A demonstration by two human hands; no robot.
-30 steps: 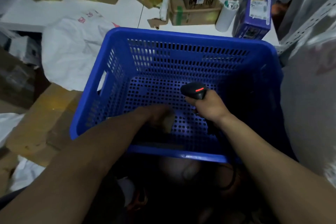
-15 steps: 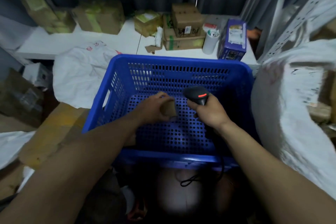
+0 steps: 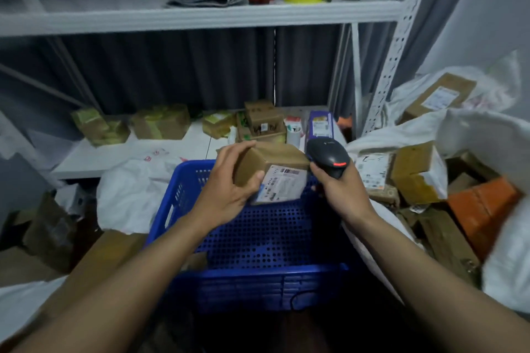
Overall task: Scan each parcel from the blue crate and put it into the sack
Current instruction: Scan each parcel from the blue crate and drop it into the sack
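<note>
Parcel (image 3: 272,172), a small brown box with its label facing the camera, hangs above the blue crate's (image 3: 258,271) far rim, left hand (image 3: 229,198) curled round its left end. Right hand (image 3: 341,195) grips the scanner (image 3: 328,156), its head just beside the box's right edge. Sack (image 3: 481,135) gapes against the crate's right wall, boxes piled inside.
</note>
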